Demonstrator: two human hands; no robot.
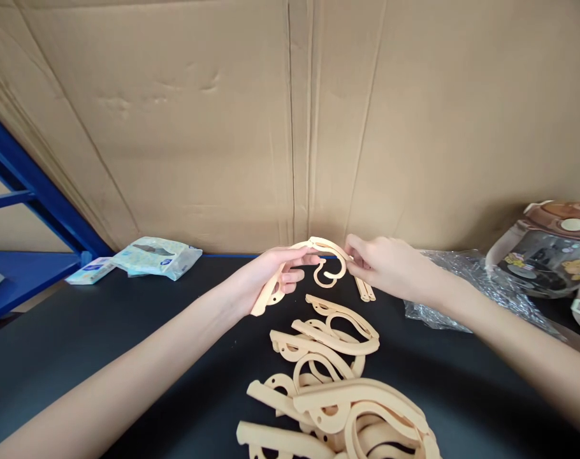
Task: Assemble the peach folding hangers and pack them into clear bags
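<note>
A beige plastic folding hanger (324,252) is held up over the black table (79,344) between both my hands. My left hand (271,274) is closed around its left arm, fingers wrapped over the top. Pinching the right arm near the hook is my right hand (380,264). The small hook curls down between the two hands. A pile of several matching beige hanger pieces (333,382) lies on the table just in front of me, below the hands.
A cardboard wall (290,127) backs the table. Tissue packs (156,255) lie at the back left beside a blue metal rack (27,185). Crumpled clear plastic (457,287) and a transparent jug with a brown lid (552,248) sit at the right.
</note>
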